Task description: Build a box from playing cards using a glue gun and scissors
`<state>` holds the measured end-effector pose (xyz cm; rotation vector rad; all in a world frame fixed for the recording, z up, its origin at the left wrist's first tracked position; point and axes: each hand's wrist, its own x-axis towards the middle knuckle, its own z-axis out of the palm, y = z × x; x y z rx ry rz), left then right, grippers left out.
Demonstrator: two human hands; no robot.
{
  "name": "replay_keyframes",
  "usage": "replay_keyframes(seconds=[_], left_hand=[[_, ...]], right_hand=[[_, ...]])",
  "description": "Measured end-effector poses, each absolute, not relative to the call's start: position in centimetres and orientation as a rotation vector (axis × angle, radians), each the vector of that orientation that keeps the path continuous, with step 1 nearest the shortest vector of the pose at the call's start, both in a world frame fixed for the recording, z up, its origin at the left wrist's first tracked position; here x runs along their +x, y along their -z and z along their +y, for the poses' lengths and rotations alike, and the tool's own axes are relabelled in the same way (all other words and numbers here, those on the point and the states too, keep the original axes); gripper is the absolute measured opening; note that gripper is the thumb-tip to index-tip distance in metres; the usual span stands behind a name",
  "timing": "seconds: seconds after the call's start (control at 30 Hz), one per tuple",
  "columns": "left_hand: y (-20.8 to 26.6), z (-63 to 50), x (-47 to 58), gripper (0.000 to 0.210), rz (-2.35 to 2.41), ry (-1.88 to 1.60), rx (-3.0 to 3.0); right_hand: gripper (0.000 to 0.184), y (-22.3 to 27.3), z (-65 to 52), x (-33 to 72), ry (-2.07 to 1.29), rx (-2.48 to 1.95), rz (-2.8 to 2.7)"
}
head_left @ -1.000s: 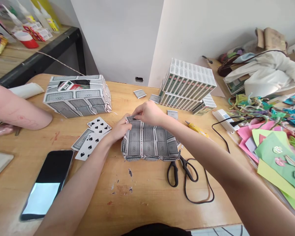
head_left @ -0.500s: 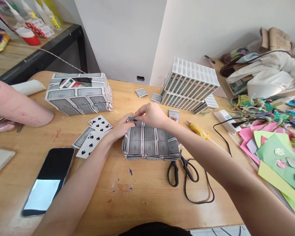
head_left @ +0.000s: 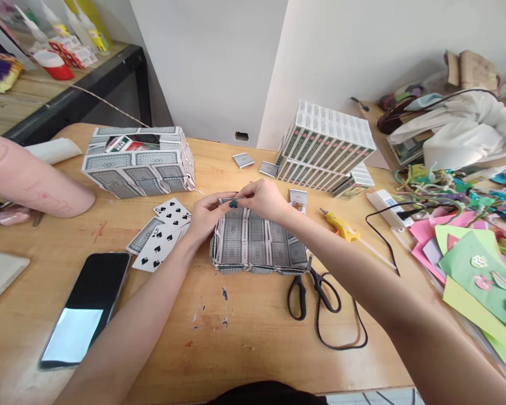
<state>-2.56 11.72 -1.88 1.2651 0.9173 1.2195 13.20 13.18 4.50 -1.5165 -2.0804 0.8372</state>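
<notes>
An open box made of playing cards [head_left: 256, 242], grey patterned backs showing, lies on the wooden table in front of me. At its far left corner my left hand [head_left: 211, 215] grips the edge, thumb on the inner side and fingers behind. My right hand [head_left: 261, 198] pinches the same far edge just beside the left thumb. Both hands partly hide that rim. Black-handled scissors [head_left: 302, 298] lie against the near right corner of the box. Loose playing cards [head_left: 160, 242], some face up with spades, are left of my left hand.
A finished-looking card box [head_left: 139, 169] with an opening on top stands back left. Stacked card packs [head_left: 326, 146] stand back right. A yellow glue gun [head_left: 340, 225], power strip [head_left: 390, 207] and coloured paper [head_left: 480, 275] lie right. Left are a phone [head_left: 84, 309] and pink bottle [head_left: 37, 180].
The left thumb has come up over the far edge, and both hands have shifted slightly along it, staying close together. The card box has hardly moved.
</notes>
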Motion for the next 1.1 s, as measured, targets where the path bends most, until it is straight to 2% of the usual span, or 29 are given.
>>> replay_keyframes(seconds=[0.13,0.23,0.37,0.7,1.1], left_hand=[[2.1,11.6,-2.5,0.026,0.952,-1.208,1.233],[2.2,11.6,-2.5,0.027,1.016,-1.19,1.254],[2.2,11.6,-2.5,0.03,1.065,-1.186,1.279],[2.5,11.7,-2.1,0.033,1.048,-1.239,1.277],[2.5,11.8,-2.3,0.025,1.141,-1.255,1.457]], right_hand=[[0.008,-4.6,12.8,14.4,-0.864,-1.541,-2.101],[0.006,-4.5,12.5,15.1,-0.702,-1.471,-2.172],[0.013,-4.0,12.4,15.3,-0.516,-1.294,-2.333],[0.014,-2.2,12.5,15.5,-0.622,-1.201,-2.133],[0.013,-1.6,12.0,15.3,-0.504,-1.209,-2.181]])
